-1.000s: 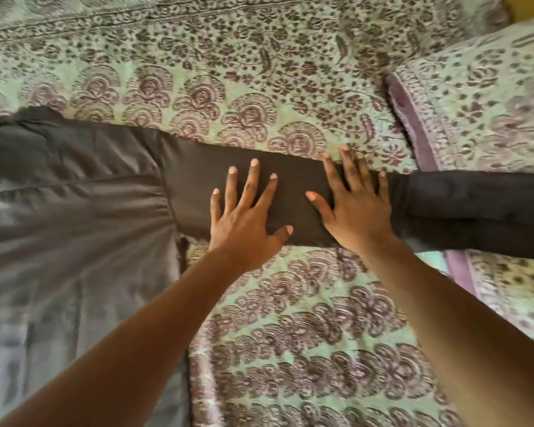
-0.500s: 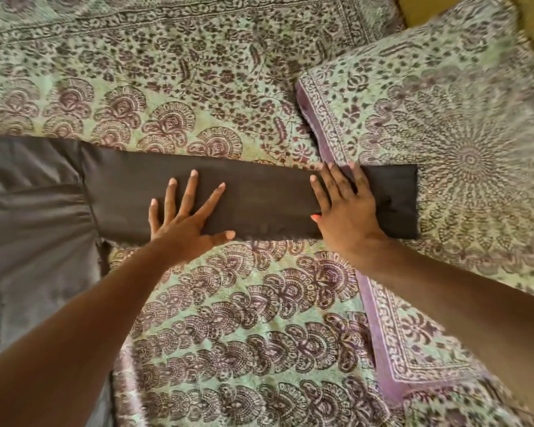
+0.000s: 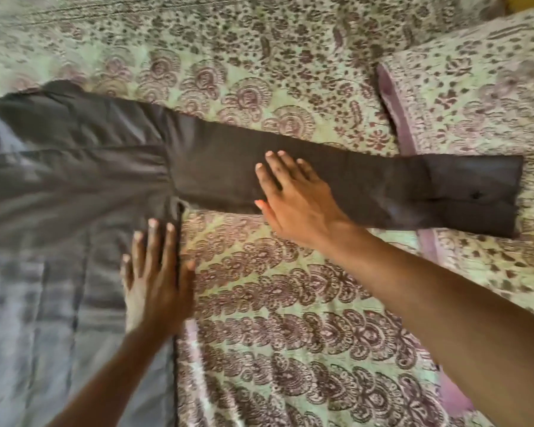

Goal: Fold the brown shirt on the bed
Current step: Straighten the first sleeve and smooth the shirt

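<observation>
The brown shirt (image 3: 74, 167) lies spread on the bed, its body at the left and one long sleeve (image 3: 367, 183) stretched flat to the right, with the buttoned cuff (image 3: 472, 195) resting on a pillow. My right hand (image 3: 293, 198) lies flat, fingers straight, on the middle of the sleeve. My left hand (image 3: 158, 272) rests flat with spread fingers on the shirt's side edge, just below the armpit.
A green bedsheet (image 3: 275, 303) with a maroon paisley print covers the bed. A matching pillow (image 3: 475, 97) sits at the right, under the cuff. The shirt's body runs out of view at the left edge.
My left hand has left the sleeve and moved down-left to the shirt's side edge. My right hand slid back from near the cuff to the middle of the sleeve. The camera shifted left.
</observation>
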A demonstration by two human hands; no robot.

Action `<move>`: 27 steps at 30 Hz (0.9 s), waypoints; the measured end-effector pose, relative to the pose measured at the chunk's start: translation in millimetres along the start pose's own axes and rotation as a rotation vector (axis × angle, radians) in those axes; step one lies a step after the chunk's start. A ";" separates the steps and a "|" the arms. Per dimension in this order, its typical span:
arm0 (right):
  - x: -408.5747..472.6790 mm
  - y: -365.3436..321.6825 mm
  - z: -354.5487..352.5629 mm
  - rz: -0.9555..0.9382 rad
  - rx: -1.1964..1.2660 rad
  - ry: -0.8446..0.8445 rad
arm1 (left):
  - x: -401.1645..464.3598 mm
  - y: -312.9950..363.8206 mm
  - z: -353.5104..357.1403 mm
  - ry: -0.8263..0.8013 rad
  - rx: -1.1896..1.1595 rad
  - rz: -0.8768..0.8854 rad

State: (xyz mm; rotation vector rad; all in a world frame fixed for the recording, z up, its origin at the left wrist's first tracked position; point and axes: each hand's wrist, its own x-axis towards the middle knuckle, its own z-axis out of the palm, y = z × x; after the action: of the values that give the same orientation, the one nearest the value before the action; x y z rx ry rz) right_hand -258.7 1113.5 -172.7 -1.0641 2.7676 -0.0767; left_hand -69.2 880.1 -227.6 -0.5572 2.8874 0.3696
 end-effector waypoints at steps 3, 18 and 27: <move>46.8 -63.2 -3.6 -0.095 0.046 0.027 | -66.1 -1.1 12.4 -0.053 -0.002 0.125; 123.6 -178.1 49.1 -0.616 -0.222 -0.170 | 25.0 -204.1 -45.1 0.139 0.033 0.006; 183.6 -218.2 49.9 -0.228 -0.185 -0.074 | -72.8 -209.1 -28.0 -0.030 0.109 0.450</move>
State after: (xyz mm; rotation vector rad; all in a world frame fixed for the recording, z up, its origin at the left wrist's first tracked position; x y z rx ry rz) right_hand -239.6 829.1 -224.2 -1.3956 2.6165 0.1883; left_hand 74.4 709.3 -228.4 0.1221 2.9601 0.2719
